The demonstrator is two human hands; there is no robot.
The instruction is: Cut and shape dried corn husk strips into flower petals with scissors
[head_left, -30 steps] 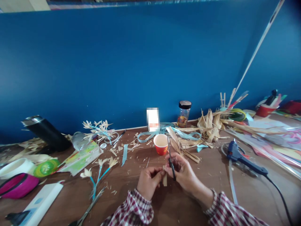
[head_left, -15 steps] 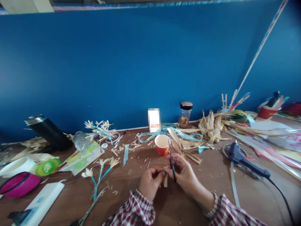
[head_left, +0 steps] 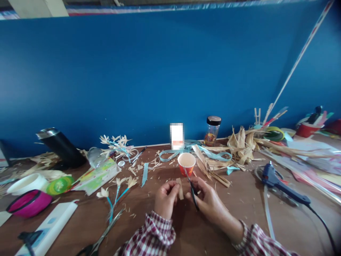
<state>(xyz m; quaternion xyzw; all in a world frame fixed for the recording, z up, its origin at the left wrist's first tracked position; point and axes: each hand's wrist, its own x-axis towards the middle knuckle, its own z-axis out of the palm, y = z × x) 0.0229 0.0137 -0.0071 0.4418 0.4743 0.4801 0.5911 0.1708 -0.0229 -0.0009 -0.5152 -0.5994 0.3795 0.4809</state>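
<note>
Between the thumb and fingers of my left hand [head_left: 165,199] is a short strip of dried corn husk [head_left: 180,189], held upright. My right hand [head_left: 206,197] is closed around a pair of dark-handled scissors [head_left: 193,193], its blades pointing away from me toward the paper cup. The strip and the scissors are a small gap apart. Just beyond both hands stands a red paper cup [head_left: 186,170] with a pale inside. Husk flowers on blue stems [head_left: 117,195] lie to the left of my left hand.
A second pair of scissors [head_left: 102,231] and a power strip [head_left: 50,229] lie at left, near a black flask [head_left: 61,147]. On the right are a blue glue gun [head_left: 283,186] with its cord and a heap of corn husks [head_left: 239,144]. A lidded jar [head_left: 213,131] stands behind.
My hands have drawn apart. The husk strip has moved up and left with my left hand, away from the scissors. The whole view has shifted slightly.
</note>
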